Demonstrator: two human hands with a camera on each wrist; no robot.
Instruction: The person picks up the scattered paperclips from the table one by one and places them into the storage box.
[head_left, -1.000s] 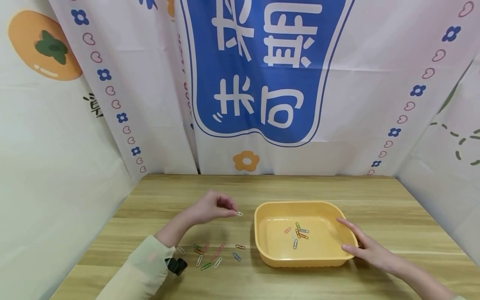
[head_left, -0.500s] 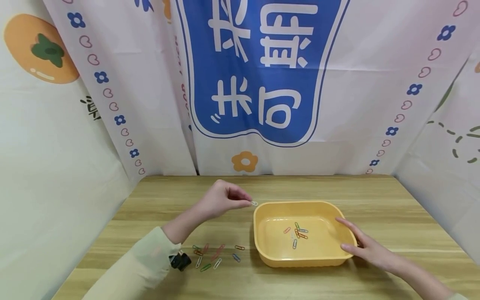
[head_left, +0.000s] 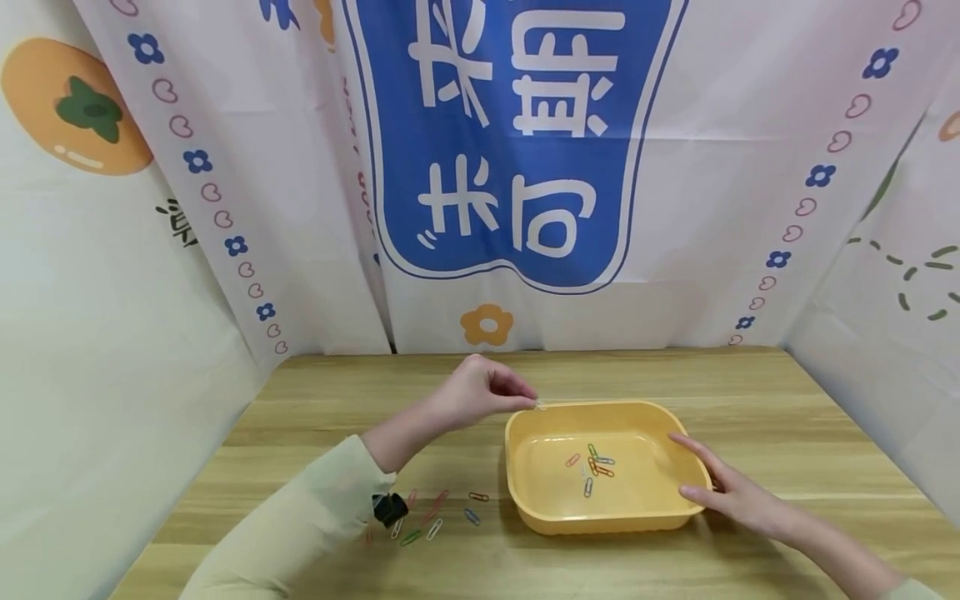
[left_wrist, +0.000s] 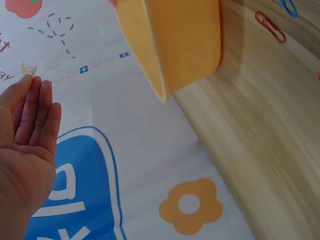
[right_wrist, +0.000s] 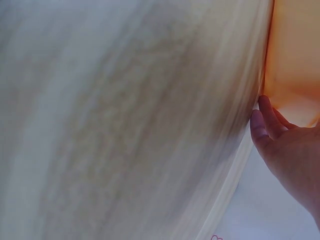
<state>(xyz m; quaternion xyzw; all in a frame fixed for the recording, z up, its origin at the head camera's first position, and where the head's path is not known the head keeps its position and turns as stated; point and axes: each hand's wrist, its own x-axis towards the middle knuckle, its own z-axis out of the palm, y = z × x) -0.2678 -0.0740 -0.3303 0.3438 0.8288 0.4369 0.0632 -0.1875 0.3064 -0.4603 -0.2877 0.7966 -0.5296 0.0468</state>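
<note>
Paperclip [head_left: 540, 405] pinched in left hand [head_left: 482, 392] near tub [head_left: 600, 527]. Right hand [head_left: 735, 493] grips tub's edge. Clips [head_left: 588, 487] in tub between hands; loose clips [head_left: 434, 529] on table [head_left: 465, 575], near side of left hand.

The left arm [head_left: 300, 517], sleeved almost to the wrist, reaches forward and inward from lower left. The left hand [head_left: 483, 393] is raised, thumb tip meeting fingertip in a pinch, pointing right. From lower right comes the bare right forearm [head_left: 840, 552]; the right hand [head_left: 738, 500] is turned inward, thumb and index finger spread in a grip.
</note>
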